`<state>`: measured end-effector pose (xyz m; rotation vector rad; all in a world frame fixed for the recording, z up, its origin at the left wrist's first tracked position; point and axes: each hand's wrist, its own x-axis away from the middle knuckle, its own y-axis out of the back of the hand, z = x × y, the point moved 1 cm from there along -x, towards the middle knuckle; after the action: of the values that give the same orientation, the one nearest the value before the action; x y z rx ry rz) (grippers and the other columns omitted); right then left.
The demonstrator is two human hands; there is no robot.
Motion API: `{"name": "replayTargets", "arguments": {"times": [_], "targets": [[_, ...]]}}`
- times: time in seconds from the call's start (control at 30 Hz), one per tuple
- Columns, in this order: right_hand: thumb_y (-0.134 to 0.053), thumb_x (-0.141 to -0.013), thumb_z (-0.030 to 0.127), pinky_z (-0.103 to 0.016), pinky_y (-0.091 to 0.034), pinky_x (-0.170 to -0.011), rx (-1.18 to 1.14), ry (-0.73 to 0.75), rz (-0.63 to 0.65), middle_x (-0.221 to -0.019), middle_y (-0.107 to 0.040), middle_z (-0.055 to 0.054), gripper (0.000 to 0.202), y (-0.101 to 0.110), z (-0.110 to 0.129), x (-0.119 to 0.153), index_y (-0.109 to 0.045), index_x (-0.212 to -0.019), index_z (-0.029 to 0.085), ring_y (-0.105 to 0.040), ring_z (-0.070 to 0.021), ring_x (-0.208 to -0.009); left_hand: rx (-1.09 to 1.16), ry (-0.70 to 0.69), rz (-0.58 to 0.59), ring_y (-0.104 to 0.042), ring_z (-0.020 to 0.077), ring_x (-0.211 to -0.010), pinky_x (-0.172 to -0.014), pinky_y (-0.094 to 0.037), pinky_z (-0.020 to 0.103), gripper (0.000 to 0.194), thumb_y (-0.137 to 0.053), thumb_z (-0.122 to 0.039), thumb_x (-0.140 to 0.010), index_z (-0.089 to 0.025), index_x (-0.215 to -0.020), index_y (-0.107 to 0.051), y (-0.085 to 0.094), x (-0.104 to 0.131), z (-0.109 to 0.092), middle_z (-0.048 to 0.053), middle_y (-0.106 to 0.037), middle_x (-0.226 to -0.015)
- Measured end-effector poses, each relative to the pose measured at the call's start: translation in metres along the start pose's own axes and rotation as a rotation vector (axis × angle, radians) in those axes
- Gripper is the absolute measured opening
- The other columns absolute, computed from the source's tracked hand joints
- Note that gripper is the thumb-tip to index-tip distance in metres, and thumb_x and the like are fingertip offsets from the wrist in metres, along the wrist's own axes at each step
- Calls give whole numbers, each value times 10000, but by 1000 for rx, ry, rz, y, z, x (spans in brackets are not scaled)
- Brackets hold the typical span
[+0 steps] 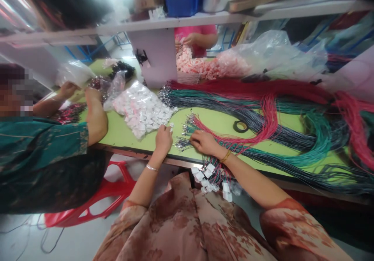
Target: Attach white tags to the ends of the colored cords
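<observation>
My left hand (164, 139) is closed around a small white connector (171, 126), part of which shows past the fingertips. Just behind it lies a heap of white connectors (143, 113) spilling from a clear plastic bag. On the table, my right hand (204, 141) has its fingers bent down over the terminal ends of the black wires (183, 144); whether it pinches one is too small to make out. Red wires (230, 137) and green wires (292, 157) run off to the right. Finished-looking wires with white connectors (209, 175) hang over the table edge beneath my right wrist.
A roll of black tape (240, 126) lies among the wire bundles. At left, a co-worker's arm (96, 113) reaches over the table beside a red stool (117, 191). Across the table, another person's hands (191, 39) work above pinkish connectors (204, 66). A shelf (187, 22) spans overhead.
</observation>
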<state>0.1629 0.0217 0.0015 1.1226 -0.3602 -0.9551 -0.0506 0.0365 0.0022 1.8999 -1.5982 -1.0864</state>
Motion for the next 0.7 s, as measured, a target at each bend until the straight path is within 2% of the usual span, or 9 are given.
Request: {"name": "replayTargets", "arguments": {"times": [0.07, 0.17, 0.23, 0.3, 0.4, 0.47, 0.57, 0.7], "targets": [[-487, -898, 225, -284, -367, -725, 2, 27, -15, -853, -584, -73, 170, -1, 0, 0, -648, -860, 186, -517, -184, -807, -78, -22, 54, -514, 269, -889, -822, -402, 386, 190, -500, -127, -814, -159, -905, -664, -2, -3, 8, 137, -561, -913], [-460, -912, 229, -301, -369, -737, 5, 71, -66, -891, -585, -91, 173, 0, -1, -1, -623, -877, 180, -501, -193, -808, -9, -23, 11, -526, 260, -908, -828, -401, 366, 165, -532, -144, -802, -177, -897, -663, -1, 2, 12, 119, -579, -908], [-442, -914, 223, -313, -374, -745, -25, 81, -103, -893, -592, -97, 167, 2, -2, -2, -598, -877, 176, -497, -198, -803, 178, 45, -59, -543, 231, -866, -809, -415, 340, 152, -595, -187, -778, -182, -914, -662, 3, 8, 12, 92, -596, -895], [-435, -904, 205, -310, -385, -743, -110, 68, -125, -857, -596, -84, 142, 4, -2, -4, -568, -865, 176, -500, -191, -782, 475, 167, -87, -550, 176, -752, -739, -432, 301, 204, -660, -252, -747, -184, -939, -652, 7, 13, 10, 51, -607, -845], [-451, -872, 192, -283, -401, -713, -275, 35, -139, -808, -593, -50, 98, 7, 1, -7, -545, -849, 181, -504, -164, -734, 937, 366, 11, -535, 109, -640, -650, -430, 245, 289, -747, -305, -670, -170, -905, -648, 7, 21, 0, 11, -614, -765], [-479, -842, 198, -268, -403, -686, -355, 18, -146, -789, -589, -34, 69, 8, 3, -8, -545, -827, 182, -501, -148, -705, 1136, 466, 105, -540, 94, -640, -640, -434, 229, 303, -779, -302, -632, -154, -869, -662, 3, 26, -10, 15, -624, -758], [-508, -803, 204, -254, -397, -641, -457, -24, -165, -740, -576, -15, 48, 7, 6, -7, -540, -778, 180, -492, -130, -655, 1266, 546, 177, -539, 81, -644, -621, -435, 212, 287, -785, -287, -627, -147, -854, -678, -5, 32, -24, 18, -627, -771], [-512, -789, 235, -235, -370, -580, -574, -118, -184, -647, -533, 16, 77, 8, 7, -3, -525, -735, 182, -450, -113, -590, 1301, 548, 167, -541, 77, -648, -623, -436, 207, 270, -770, -248, -654, -155, -880, -654, -13, 34, -36, 13, -621, -777]]}}
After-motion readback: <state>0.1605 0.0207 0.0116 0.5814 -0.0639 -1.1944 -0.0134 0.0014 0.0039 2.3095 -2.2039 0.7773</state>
